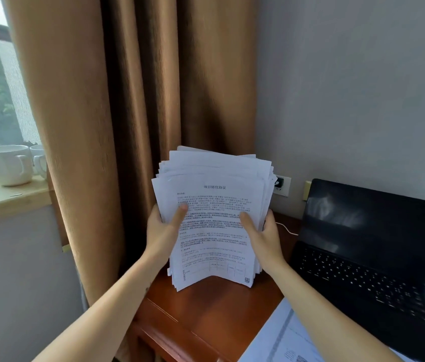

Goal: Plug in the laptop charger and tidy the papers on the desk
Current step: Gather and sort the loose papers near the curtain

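Loose sheets (289,340): nearest me, flat on the counter (206,309), below and right of my right grip, against the laptop's near edge.
Left grip (164,231): clamped on the left edge of the paper stack (214,218), thumb across the printed front.
Right grip (263,236): clamped on the right edge, thumb likewise in front.
Stack: upright between both grips, long axis vertical, top edges ragged. The bottom edge is low over the counter, but I cannot tell whether it touches.
Next move, my judgement: tap straight down to square it. Both grips share it evenly.
Laptop (370,257): open, right of the right grip.
Charger cable (287,229): just beyond the right grip, running toward the laptop.
Wall socket (282,185): above and behind the right grip, and a plug seems seated.
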`<state>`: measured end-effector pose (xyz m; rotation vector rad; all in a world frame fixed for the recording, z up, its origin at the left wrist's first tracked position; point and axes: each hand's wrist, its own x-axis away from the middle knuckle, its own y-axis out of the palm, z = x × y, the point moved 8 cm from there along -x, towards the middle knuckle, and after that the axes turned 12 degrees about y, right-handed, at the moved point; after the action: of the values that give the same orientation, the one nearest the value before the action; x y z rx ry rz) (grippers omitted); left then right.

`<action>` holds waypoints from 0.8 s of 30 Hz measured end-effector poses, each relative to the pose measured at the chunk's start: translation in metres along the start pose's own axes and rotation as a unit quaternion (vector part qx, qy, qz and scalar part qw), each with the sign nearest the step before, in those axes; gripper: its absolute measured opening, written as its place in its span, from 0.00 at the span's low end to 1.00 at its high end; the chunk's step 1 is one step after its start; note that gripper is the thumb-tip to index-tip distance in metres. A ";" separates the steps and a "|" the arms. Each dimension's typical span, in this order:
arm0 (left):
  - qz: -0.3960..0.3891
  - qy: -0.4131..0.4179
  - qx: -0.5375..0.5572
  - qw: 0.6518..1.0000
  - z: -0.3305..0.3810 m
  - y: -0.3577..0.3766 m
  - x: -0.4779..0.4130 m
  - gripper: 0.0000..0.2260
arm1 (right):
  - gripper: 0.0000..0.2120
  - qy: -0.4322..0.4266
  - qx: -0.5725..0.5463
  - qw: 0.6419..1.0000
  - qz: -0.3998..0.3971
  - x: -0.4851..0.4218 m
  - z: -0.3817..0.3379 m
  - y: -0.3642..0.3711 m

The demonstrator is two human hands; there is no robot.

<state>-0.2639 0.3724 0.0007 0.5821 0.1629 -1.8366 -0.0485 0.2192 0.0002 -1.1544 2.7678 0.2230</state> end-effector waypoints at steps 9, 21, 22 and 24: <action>-0.008 0.031 -0.017 0.999 0.016 0.013 -0.004 0.22 | 0.20 0.000 0.032 0.999 -0.007 -0.008 0.002 0.003; 0.050 0.076 -0.014 0.996 0.034 0.017 -0.012 0.12 | 0.17 -0.062 0.075 0.995 0.005 -0.006 -0.022 0.009; 0.046 0.075 -0.017 0.996 0.032 0.017 -0.011 0.12 | 0.16 -0.062 0.079 0.995 0.008 -0.007 -0.021 0.008; 0.032 0.062 -0.030 0.997 0.023 0.015 -0.006 0.13 | 0.13 -0.056 0.082 0.995 0.010 -0.005 -0.015 0.004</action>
<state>-0.2556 0.3632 0.0264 0.6527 0.2793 -1.7282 -0.0495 0.2227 0.0157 -1.0420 2.6446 0.0580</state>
